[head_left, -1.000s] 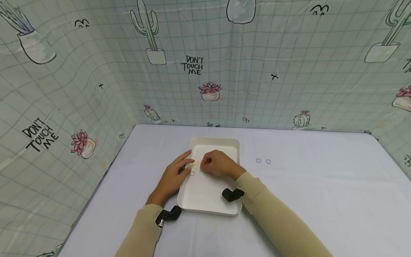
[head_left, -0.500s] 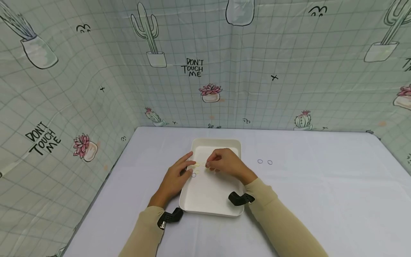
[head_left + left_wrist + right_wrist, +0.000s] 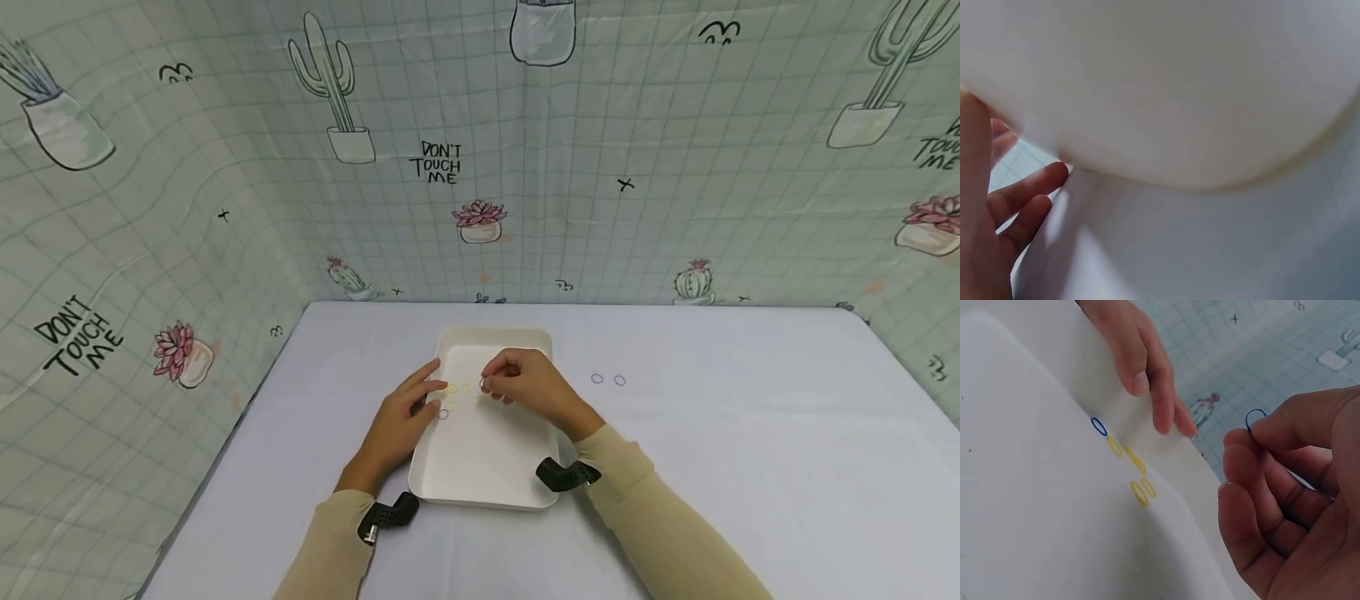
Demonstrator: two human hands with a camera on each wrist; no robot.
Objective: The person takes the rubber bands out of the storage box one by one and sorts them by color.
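Between thumb and forefinger my right hand [image 3: 536, 385] pinches a thin blue ring [image 3: 1248, 417], probably a small rubber band, above the white tray [image 3: 487, 467]. On the tray floor near its left wall, in the right wrist view, lie another blue ring [image 3: 1094, 424] and several yellow rings [image 3: 1135, 490], some overlapping. My left hand [image 3: 392, 429] rests at the tray's left rim with fingers spread, the thumb and a finger reaching over the edge. In the left wrist view, two of its fingers [image 3: 1029, 194] show outside the tray wall.
Two purplish-blue rings [image 3: 608, 379] lie side by side on the white tablecloth [image 3: 712, 433], right of the tray. A grid-patterned curtain with plant drawings [image 3: 600, 125] hangs behind the table and along its left side.
My right hand has lifted from near the rings and shifted right, the blue ring now showing in its fingertips. The left hand stays at the rim. The head view has shifted slightly.
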